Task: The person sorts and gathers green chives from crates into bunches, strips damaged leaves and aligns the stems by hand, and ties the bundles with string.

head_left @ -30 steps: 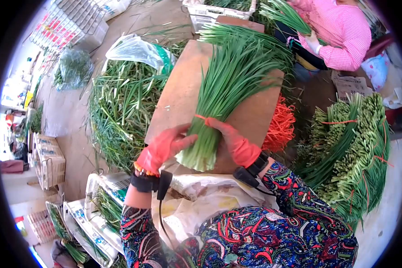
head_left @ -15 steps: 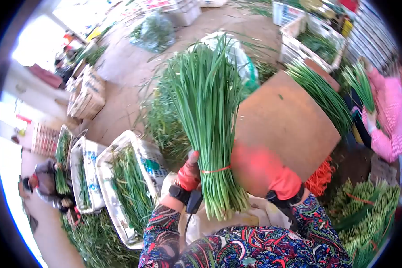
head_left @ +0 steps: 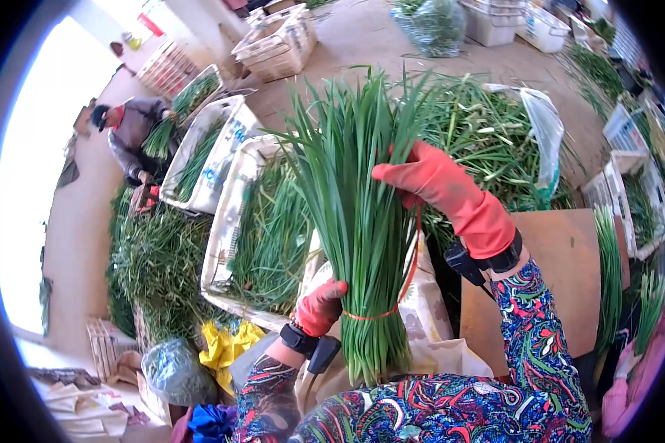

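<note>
A thick bunch of garlic chives (head_left: 358, 244) stands upright before me, leaf tips at the top and pale stems at the bottom. My left hand (head_left: 321, 308), in a red rubber glove, grips its lower left side. Around the stems runs a red rubber band (head_left: 408, 284), pulled into a long loop up the bunch's right side. That loop reaches the gloved fingers of my right hand (head_left: 451, 192), which are closed on it beside the upper leaves. Some of the right fingertips are hidden behind leaves.
Left of the bunch stands a white crate (head_left: 216, 258) of loose greens. A heap of greens (head_left: 488, 140) lies behind, with a brown board (head_left: 539, 288) at right. One person (head_left: 137, 133) handles greens at far left; a pink sleeve (head_left: 643, 369) shows at right.
The view has swung left. My right hand, blurred low beside the bunch before, is now higher, drawing the band up into a stretched loop. My left hand still grips the bunch.
</note>
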